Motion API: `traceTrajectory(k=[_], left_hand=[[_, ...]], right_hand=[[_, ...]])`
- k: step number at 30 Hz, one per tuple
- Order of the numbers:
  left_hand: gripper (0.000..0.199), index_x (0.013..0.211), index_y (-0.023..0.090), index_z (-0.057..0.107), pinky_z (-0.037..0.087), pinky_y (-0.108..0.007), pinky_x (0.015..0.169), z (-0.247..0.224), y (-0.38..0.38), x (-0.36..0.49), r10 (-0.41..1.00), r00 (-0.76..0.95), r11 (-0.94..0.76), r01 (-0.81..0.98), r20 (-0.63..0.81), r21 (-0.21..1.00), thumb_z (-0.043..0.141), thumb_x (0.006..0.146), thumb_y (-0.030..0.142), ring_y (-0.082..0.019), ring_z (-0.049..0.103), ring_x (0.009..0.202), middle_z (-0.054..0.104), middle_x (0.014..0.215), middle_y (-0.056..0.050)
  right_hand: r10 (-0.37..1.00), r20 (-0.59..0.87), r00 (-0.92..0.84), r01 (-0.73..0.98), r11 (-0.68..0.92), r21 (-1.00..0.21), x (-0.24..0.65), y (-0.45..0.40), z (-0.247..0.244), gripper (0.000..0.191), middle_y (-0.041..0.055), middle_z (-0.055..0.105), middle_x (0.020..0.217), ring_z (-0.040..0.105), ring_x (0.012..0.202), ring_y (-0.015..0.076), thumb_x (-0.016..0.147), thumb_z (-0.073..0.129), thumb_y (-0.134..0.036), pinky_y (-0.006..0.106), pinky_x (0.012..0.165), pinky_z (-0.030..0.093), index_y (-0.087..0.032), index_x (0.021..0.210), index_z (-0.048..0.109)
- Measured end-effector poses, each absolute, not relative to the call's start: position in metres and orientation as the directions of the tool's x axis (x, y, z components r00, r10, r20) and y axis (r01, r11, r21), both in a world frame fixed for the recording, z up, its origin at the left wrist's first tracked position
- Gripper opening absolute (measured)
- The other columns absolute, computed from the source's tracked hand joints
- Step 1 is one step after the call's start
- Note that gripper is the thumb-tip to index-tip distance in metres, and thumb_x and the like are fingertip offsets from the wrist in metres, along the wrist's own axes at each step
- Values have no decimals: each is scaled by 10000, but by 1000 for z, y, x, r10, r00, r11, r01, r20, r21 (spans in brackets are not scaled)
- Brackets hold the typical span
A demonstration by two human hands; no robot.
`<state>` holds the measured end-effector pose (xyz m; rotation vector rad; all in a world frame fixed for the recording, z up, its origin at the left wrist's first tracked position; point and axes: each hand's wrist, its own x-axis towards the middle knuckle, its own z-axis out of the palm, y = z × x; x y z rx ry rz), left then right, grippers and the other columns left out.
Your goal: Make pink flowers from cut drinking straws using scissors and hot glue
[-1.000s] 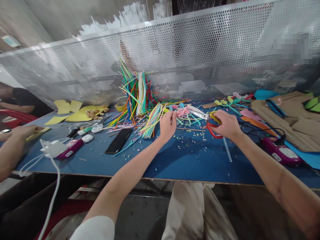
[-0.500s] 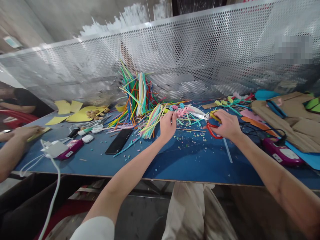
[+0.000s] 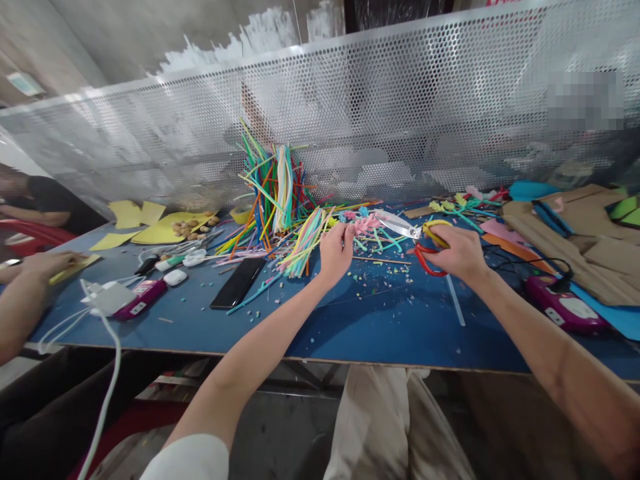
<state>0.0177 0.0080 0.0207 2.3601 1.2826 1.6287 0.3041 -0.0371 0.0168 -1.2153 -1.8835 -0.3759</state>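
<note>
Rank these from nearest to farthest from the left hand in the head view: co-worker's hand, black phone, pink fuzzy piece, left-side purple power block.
From the left hand:
1. Pink fuzzy piece, at its fingertips.
2. Black phone, to its left.
3. Purple power block, farther left.
4. Co-worker's hand, at the far left.

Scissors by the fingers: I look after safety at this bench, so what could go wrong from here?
The scissors in the right hand point toward the left hand, so a slip could nick a finger.

Their blades are close to the fuzzy pink piece, and a stray snip might spoil it.

The white cable hangs over the table's front edge; a knee could snag it and tug the charger.
</note>
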Motion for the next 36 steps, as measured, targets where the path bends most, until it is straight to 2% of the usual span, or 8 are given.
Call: traceTrajectory(k=[8, 14, 17, 21, 24, 27, 32, 36], left_hand=[[435, 785, 199, 543, 300, -310, 635, 21, 9, 18, 612, 118, -664, 613, 782, 428, 326, 1074, 442, -135, 521, 683, 556, 702, -3], [456, 795, 196, 564, 312, -309, 652, 22, 9, 17, 618, 105, -650, 625, 779, 432, 317, 1072, 460, -141, 530, 697, 584, 724, -10], [447, 820, 196, 581, 335, -314, 700, 21, 10, 16, 598, 112, -650, 647, 794, 398, 318, 1071, 455, -154, 558, 759, 620, 783, -23], [434, 868, 203, 604, 353, -339, 787, 21, 9, 14, 560, 151, -651, 688, 814, 320, 315, 1070, 456, -178, 588, 868, 662, 860, -38], [433, 882, 205, 612, 345, -350, 810, 21, 8, 14, 547, 186, -652, 706, 816, 276, 304, 1074, 442, -188, 598, 899, 680, 868, -42], [407, 858, 203, 606, 340, -346, 804, 22, 7, 14, 537, 231, -662, 712, 811, 235, 337, 1071, 420, -190, 607, 890, 682, 837, -43], [377, 819, 203, 596, 349, -312, 754, 21, 6, 17, 555, 361, -718, 663, 750, 212, 371, 1068, 377, -162, 620, 802, 683, 809, -23], [415, 822, 202, 616, 366, -303, 739, 18, 5, 20, 580, 413, -726, 652, 702, 216, 344, 1072, 393, -153, 624, 773, 689, 805, -28]], right_hand=[[617, 764, -190, 868, 469, -163, 305, -40, 17, 350, 42, 677, 705, 613, 625, 183, 843, 634, -579, 322, 593, 448, -240, 757, 628], [622, 781, -52, 895, 376, -240, 306, -33, 16, 382, 41, 674, 684, 587, 574, 189, 821, 633, -631, 326, 567, 415, -250, 792, 635], [693, 720, 18, 922, 268, -281, 308, -29, 18, 379, 39, 666, 653, 594, 569, 204, 815, 637, -625, 324, 551, 388, -249, 767, 635], [846, 533, -28, 982, 123, -143, 325, -21, 13, 434, 71, 685, 671, 602, 570, 239, 756, 664, -671, 325, 517, 347, -245, 830, 699], [905, 356, -231, 953, 284, -103, 341, -15, 6, 403, 88, 717, 762, 642, 639, 241, 734, 711, -599, 332, 556, 426, -227, 890, 729], [829, 317, -462, 805, 541, -242, 344, -15, 9, 327, 67, 731, 926, 683, 782, 218, 797, 681, -489, 343, 688, 526, -229, 990, 724], [705, 625, -334, 692, 634, -345, 309, -38, 31, 334, 47, 713, 979, 669, 810, 188, 909, 613, -426, 363, 793, 553, -255, 1193, 653], [653, 702, -283, 644, 672, -365, 283, -51, 33, 356, 36, 708, 991, 668, 801, 191, 888, 662, -437, 395, 800, 576, -299, 1214, 630]])
